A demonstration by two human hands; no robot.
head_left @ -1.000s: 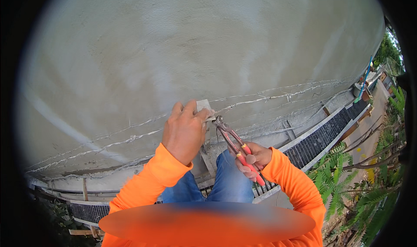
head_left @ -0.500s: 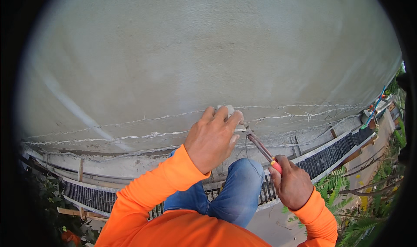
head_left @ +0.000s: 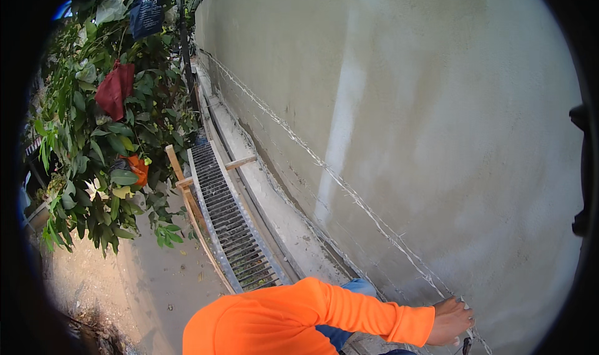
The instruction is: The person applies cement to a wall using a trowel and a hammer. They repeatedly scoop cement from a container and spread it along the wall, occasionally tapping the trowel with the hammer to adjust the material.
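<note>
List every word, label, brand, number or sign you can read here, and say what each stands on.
Dark blue bag hanging among the leaves, upper left: pale lettering, too small and blurred to quote reliably.
Maroon bag and orange bag below it: no lettering that I can make out.
Grey wall, metal grating and orange sleeve: none visible.
</note>
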